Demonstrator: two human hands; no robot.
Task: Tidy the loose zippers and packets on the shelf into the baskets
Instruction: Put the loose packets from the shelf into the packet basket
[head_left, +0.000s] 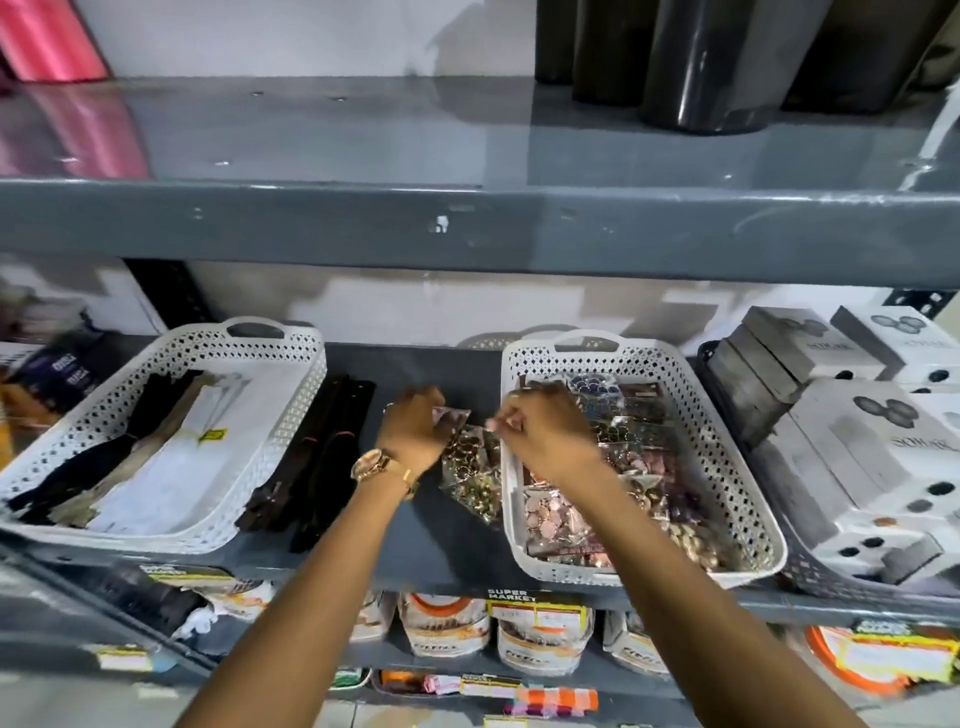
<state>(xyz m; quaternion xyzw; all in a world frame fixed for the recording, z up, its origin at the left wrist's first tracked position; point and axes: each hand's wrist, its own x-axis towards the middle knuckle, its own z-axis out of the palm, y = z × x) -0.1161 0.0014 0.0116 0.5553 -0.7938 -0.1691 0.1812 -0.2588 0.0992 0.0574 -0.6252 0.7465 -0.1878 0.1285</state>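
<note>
Two white perforated baskets stand on the grey shelf (426, 540). The left basket (291, 415) holds black, beige and white zippers. The right basket (727, 467) is full of clear packets of buttons and small metal parts. Dark loose zippers (322, 457) lie on the shelf beside the left basket. A pile of loose packets (470, 478) lies between the baskets. My left hand (413, 431), with a watch at the wrist, grips a packet at the top of that pile. My right hand (545, 426) is over the right basket's near-left rim, fingers pinched; what it holds is blurred.
Grey and white boxes (852, 457) fill a dark tray at the right. An upper grey shelf (467, 218) overhangs, carrying black rolls (696, 62) and a pink roll (47, 36). Pouches and labelled goods (540, 639) sit on the shelf below. Dark packets (67, 369) lie far left.
</note>
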